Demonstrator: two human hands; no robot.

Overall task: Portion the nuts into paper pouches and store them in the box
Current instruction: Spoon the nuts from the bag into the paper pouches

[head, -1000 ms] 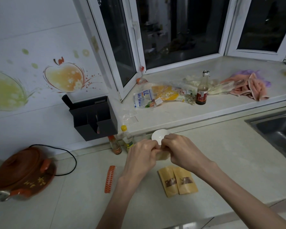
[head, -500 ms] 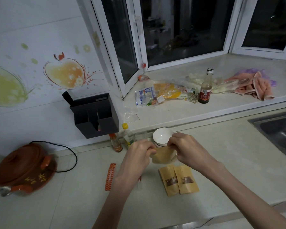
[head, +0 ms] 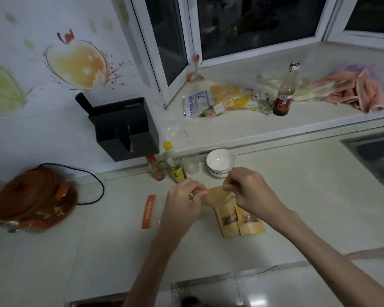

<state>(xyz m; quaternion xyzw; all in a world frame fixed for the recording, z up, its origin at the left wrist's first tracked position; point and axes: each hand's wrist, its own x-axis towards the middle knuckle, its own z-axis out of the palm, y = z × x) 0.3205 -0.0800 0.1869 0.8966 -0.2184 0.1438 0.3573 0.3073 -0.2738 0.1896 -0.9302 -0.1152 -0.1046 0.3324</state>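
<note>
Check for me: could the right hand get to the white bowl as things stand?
Probably yes: the white bowl sits just beyond the right hand with nothing between them, but that hand now pinches the paper pouch.

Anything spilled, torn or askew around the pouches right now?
Nothing stands out. Both hands, left hand and right hand, pinch one paper pouch; two filled pouches lie flat beside each other on the counter.
</note>
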